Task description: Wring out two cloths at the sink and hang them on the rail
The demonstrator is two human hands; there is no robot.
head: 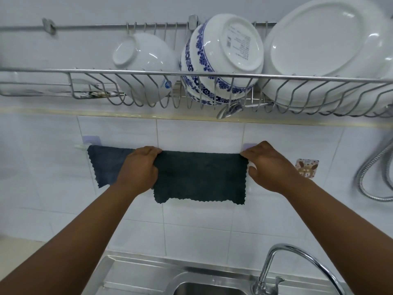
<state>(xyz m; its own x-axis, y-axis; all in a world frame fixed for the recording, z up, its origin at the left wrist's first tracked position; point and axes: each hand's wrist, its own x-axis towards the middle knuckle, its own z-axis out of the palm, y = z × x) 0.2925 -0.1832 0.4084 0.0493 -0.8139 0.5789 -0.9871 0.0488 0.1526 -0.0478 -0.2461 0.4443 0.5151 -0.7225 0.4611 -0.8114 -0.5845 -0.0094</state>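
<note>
Cloths are draped side by side over the rail [81, 147]: the blue cloth [106, 166] left, the dark green cloth [200, 177] lengthwise between the hands. Its upper corners are pinched by the left hand [139, 167] and right hand [270, 165], equally near.

Little here can be read; the upturned base of the blue-patterned bowl [221, 58] in the dish rack [191, 90] carries a block of small dark print, too fine to make out; the white bowl [144, 64] to its left bears a small round blue mark near its rim, its wording illegible; the wall hook sticker [306, 168] at right shows a picture only.
</note>
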